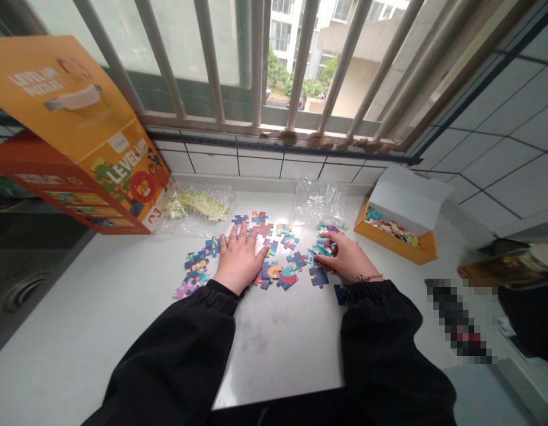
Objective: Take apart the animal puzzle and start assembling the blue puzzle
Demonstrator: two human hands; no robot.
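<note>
From the head camera, a white countertop (278,349) with faint grey marbling and a bright patch of glare runs up to a low strip of white tiles (260,164) with dark grout. Above its far edge, metal window bars (207,59) cross the window; through the right half show a pale building (340,23) and greenery (316,89). A tiled wall (522,100) rises beyond the far right corner.

Loose and joined puzzle pieces (274,272) lie across the middle of the countertop, nearer its far edge. The left hand (238,260) rests palm down among them, fingers spread and grasping nothing visible. The right hand (351,257) has its thumb and fingers curled around teal pieces at the right of the spread; whether it grips one cannot be told.

At the far left corner stands a tall orange box (136,177) marked "LEVEL UP!", its flap raised. Beside it along the far edge lies a clear bag (196,204) with yellowish contents, then a crumpled clear wrapper (318,201). Toward the far right corner sits a small open box (416,251) holding more pieces. A pixelated object (460,322) lies toward the right edge.
</note>
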